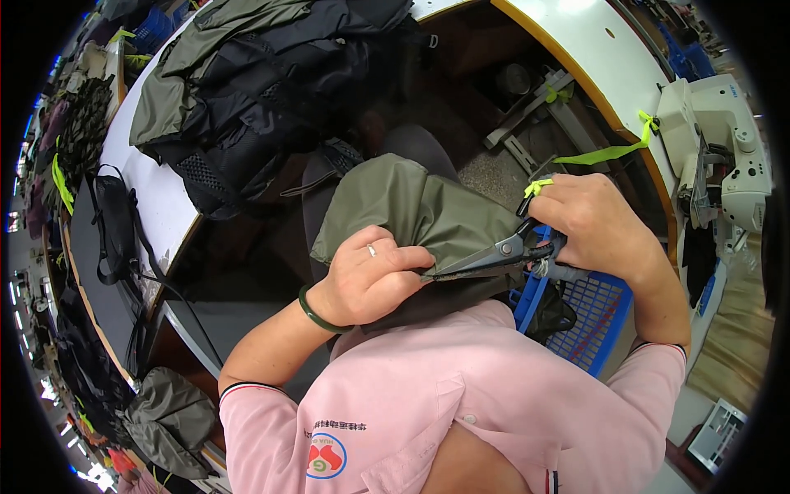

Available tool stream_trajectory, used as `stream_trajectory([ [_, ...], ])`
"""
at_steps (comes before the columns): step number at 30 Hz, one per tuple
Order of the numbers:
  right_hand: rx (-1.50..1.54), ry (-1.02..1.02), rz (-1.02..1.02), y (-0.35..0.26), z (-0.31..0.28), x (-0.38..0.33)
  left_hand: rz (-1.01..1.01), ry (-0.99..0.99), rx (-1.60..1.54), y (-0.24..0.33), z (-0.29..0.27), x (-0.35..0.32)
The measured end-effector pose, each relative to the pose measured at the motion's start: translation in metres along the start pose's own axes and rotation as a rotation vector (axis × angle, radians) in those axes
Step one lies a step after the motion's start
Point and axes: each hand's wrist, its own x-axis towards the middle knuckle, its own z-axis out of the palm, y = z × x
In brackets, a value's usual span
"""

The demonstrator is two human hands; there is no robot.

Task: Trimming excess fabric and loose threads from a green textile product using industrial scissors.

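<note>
An olive-green fabric piece [411,206] with a dark edge lies across my lap. My left hand [370,276], with a ring and a green bangle, pinches that edge near its lower middle. In my right hand [597,226] is a pair of scissors [502,249], gripped by its dark handles, a strip of yellow-green tape tied on it. The blades point left along the fabric edge, their tips close to my left fingers. Whether the blades are cutting the cloth I cannot tell.
A heap of black and olive fabric [263,90] lies on the white table [152,189] at the far left. On the right stands a white sewing machine [724,148] with yellow-green tape [605,154]. A blue plastic basket [592,317] sits beside my right elbow.
</note>
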Motion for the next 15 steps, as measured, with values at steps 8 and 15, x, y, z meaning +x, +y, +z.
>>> stream_trajectory([
  [8, 0.050, -0.002, 0.011, 0.0001, -0.0067, 0.0022, -0.009, 0.021, -0.011, 0.0002, 0.0009, 0.0009],
  [15, 0.059, -0.041, -0.036, 0.0037, -0.0035, 0.0038, 0.050, 0.036, -0.014, -0.0023, 0.0013, 0.0065],
])
